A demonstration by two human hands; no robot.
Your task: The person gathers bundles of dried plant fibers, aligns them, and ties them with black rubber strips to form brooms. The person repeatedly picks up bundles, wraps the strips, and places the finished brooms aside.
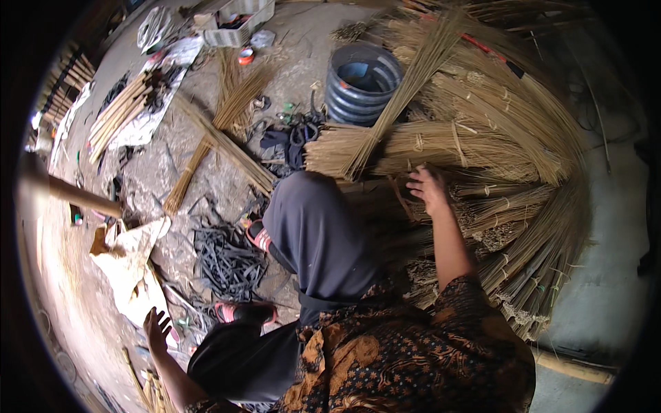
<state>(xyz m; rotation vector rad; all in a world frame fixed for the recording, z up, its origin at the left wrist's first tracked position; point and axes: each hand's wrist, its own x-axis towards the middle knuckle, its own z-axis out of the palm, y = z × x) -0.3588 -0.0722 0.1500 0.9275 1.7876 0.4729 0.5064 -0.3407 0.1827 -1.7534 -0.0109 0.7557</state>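
Right hand: here the right hand (428,187) is open, fingers spread, palm down on the heap of tied straw bundles (482,148). It touches the straw but grips nothing.
Left hand: the left hand (157,329) is open too, fingers splayed and empty, low over the floor (165,168), well apart from the heap and across the knees from it.
Where the straw lies: bundles fan out in an arc to the right of the person's raised knee (313,227); nearest ends sit just beside the knee, with dark cloth against the straw.
Bucket: a ribbed dark bucket (363,81) stands at the heap's far-left edge, one long bundle leaning across its rim.
Loose bundles: two thinner straw bundles (227,124) lie crossed on the floor, left of the bucket, apart from the main heap.
Dark strips: a pile of black strips (227,260) lies left of the knee, beside a red sandal (258,237).
Sack: a crumpled tan sack (131,258) lies further left of the strips, near the left hand.
Open room: bare floor betw. knee and crossed bundles; right of the heap a pale strip of ground (606,275).
Hard to tell: left forearm cut off at the lower edge; the heap's far side bends into the dark rim; small items by the bucket too small to make out.
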